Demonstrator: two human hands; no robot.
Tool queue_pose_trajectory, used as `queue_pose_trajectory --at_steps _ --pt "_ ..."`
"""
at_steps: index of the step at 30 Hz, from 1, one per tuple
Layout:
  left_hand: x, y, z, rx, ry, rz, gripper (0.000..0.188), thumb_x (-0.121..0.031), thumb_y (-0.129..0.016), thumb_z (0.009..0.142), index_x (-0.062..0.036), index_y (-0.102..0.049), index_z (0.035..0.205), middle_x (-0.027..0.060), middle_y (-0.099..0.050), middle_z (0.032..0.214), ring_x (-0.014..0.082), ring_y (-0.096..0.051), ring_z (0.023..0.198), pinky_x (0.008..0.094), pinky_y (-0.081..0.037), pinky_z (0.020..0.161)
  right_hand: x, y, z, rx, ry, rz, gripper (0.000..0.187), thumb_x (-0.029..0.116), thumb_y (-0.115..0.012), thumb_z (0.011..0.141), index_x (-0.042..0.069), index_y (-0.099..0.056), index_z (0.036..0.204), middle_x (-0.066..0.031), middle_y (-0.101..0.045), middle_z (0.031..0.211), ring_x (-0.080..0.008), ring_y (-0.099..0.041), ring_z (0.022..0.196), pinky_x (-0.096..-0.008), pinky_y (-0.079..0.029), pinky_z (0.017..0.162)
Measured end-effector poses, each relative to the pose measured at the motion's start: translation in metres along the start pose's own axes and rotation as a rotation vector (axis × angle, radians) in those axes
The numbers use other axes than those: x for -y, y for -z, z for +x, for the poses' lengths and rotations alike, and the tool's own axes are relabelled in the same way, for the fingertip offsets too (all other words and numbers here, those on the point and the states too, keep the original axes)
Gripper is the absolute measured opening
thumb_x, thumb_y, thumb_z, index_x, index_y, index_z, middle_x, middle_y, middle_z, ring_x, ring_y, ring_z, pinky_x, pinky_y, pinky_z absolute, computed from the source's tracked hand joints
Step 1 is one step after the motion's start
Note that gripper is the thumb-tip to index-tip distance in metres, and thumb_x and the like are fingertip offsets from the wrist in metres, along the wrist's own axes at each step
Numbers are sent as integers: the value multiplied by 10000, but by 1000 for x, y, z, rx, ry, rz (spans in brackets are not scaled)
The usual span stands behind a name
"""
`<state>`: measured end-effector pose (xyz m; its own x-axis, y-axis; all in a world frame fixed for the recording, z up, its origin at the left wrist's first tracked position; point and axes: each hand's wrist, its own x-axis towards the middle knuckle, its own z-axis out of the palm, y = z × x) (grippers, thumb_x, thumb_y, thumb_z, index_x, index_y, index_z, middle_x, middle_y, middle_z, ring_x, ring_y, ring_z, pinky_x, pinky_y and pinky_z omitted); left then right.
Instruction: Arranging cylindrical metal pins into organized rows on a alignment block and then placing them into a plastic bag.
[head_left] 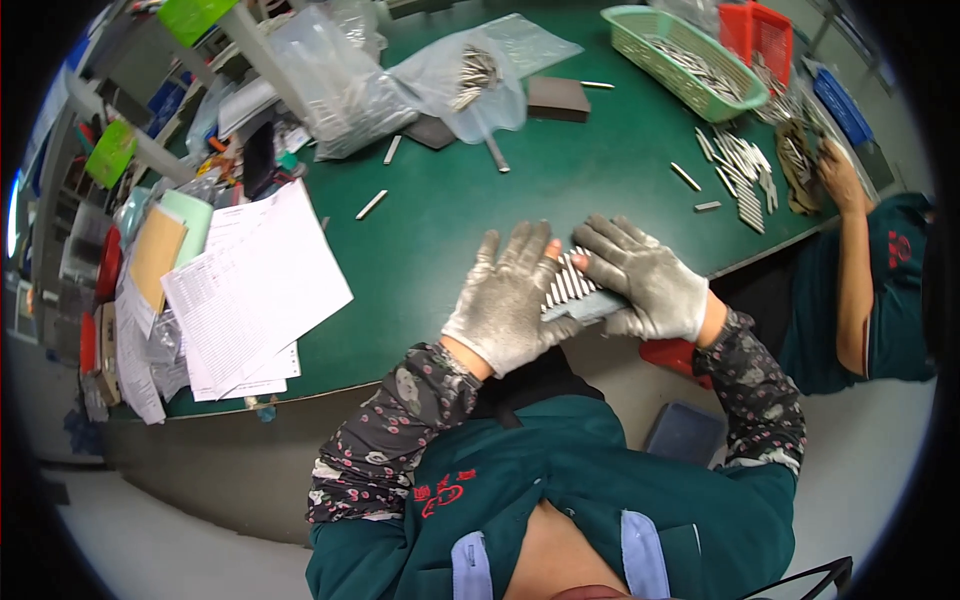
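Head view: gloved hands lie over a row of metal pins near the counter's front edge.
Bare green counter (440,210) gives open room ahead of the hands, bounded by papers (265,285) on the left and loose pins (735,170) toward the right, with a green basket (690,65) beyond. The slanted row of metal pins (568,287) shows between the left hand (508,290) and the right hand (648,278), beside a grey strip (592,307). Both hands' fingers stretch forward, slightly apart; the index fingertips flank the row's far end. Whether the thumbs grip the strip cannot be told.
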<state>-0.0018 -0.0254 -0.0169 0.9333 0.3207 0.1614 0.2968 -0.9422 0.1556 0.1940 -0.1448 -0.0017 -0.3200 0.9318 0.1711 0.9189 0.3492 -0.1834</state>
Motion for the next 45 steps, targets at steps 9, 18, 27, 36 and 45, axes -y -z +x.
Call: queue_pose_trajectory --at_steps 9,18,27,36,45 --pt "37 17 -47 82 -8 -73 830 -510 -590 772 67 -368 1326 222 -348 1396 341 -290 1339 491 -176 1108 33 -20 55 110 146 -18 873 660 -492 727 16 -436 1314 -231 -392 1375 -371 -317 1321 -487 -213 1103" --pt "2 -1 8 24 -41 -128 917 -568 -574 767 119 -331 1325 274 -350 1367 387 -272 1335 469 -178 1117 -2 3 17 92 37 6 827 641 -532 759 37 -420 1313 -244 -388 1363 -428 -344 1282 -519 -268 1071" --pt "51 29 6 -412 -43 -340 711 -207 -730 688 -19 -430 1304 217 -486 1273 356 -464 1201 425 -370 1016 0 0 14 82 31 -41 840 646 -527 747 32 -427 1311 -239 -393 1362 -412 -343 1289 -508 -257 1080" --pt "137 25 -9 -105 670 65 245 -182 -610 805 -89 -591 1031 116 -613 992 302 -602 949 416 -495 802 5 -1 12 47 15 -22 823 641 -537 743 24 -464 1283 -219 -414 1355 -380 -354 1294 -487 -257 1089" --pt "61 39 -42 72 561 -335 402 -144 -598 793 13 -534 1158 113 -604 739 213 -620 673 304 -492 655 0 -2 15 10 -5 -34 790 566 -598 721 37 -464 1292 -202 -418 1362 -368 -367 1289 -483 -270 1086"
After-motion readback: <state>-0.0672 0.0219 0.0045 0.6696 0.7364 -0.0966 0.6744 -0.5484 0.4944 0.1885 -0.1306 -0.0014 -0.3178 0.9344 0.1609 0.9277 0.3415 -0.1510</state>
